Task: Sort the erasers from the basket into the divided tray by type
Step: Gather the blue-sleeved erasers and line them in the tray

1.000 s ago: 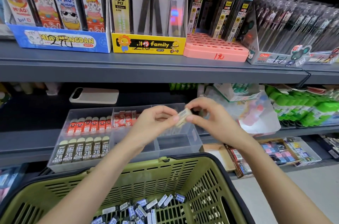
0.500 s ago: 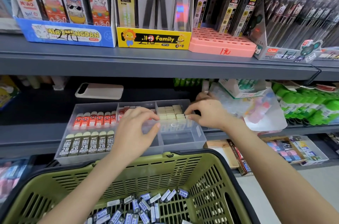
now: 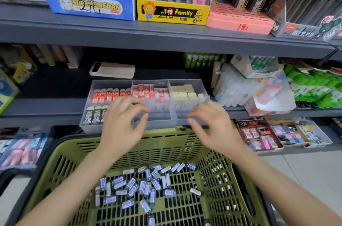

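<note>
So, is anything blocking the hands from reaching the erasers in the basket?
Nothing visible does. The left hand and right hand hover empty above the far rim of the green basket, which is open on top. The blue-labelled erasers lie loose on its floor below.

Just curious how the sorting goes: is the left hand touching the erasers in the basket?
Apart. The head view shows the left hand up by the divided tray, with bare basket wall showing between it and the erasers below.
</note>
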Available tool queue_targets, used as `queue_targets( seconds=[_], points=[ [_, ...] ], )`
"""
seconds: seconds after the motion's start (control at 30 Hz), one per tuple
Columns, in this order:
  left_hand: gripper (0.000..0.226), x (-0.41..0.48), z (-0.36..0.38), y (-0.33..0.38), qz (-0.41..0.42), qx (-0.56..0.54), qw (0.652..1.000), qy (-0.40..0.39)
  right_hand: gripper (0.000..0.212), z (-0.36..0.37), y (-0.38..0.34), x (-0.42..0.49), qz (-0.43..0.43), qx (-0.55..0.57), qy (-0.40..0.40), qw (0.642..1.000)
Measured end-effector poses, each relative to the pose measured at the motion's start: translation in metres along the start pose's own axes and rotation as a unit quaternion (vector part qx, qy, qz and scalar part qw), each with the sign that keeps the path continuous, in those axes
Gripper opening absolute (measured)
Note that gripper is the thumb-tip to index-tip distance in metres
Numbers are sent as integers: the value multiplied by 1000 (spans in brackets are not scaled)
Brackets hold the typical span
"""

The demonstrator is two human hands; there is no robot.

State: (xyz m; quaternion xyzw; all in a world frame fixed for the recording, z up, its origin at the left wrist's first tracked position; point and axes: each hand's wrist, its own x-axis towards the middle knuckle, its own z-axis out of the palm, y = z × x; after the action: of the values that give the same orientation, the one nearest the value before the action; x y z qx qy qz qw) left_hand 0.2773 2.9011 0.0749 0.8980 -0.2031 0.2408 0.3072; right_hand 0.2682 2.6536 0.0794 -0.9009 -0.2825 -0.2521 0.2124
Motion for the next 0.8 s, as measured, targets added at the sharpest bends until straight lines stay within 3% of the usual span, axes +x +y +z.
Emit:
queue_targets(
  seconds=[0.07,0.13,0.2,0.27,0.37,0.5,0.57,0.8],
  points=[
    [19,-17,-4,-3,20,-11,1000,19,22,21,-27,-32,8,45,-42,998],
    [19,-37,-3,-6,22,-29,999,16,22,48,-40,-64,60,51,-164,983],
    [18,-58,4,-11,17,-31,999,-34,33,77,-42,-90,160,40,-309,937],
    [14,-80,17,-19,-10,-5,991,-136,49,105,-40,-111,242,14,-391,888],
    [31,-113,46,-35,-78,49,951,-295,63,137,-41,-128,309,-20,-420,853],
    [52,-154,77,-61,-89,150,877,-448,74,169,-53,-138,280,-78,-435,852],
    [61,-170,83,-75,-95,167,859,-475,76,177,-57,-137,254,-99,-443,854],
    [70,-193,87,-99,-85,78,879,-463,81,176,-50,-143,182,-67,-494,847]
  ],
)
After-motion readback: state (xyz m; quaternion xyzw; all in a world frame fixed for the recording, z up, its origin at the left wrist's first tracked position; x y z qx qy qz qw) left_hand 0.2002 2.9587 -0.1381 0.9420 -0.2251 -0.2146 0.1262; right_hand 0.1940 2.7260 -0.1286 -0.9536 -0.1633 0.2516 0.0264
